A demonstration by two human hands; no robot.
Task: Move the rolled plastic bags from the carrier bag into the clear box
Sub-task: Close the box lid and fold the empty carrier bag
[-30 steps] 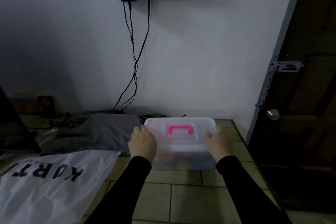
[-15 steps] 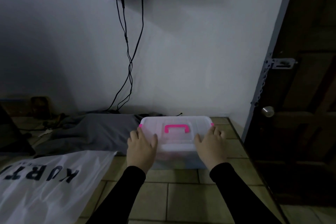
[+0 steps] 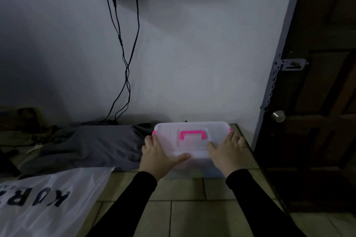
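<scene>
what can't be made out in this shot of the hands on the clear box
Head view only:
- Contents of the clear plastic box with the pink handle: blurred by the frosted lid and dim light.
- Pink side latches: mostly covered by the left hand and right hand.
- White carrier bag with black lettering: cut off by the left edge; its contents are hidden.

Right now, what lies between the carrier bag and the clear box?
In the head view, bare floor tiles and the left hand, which rests on the clear box; the carrier bag lies apart.
</scene>
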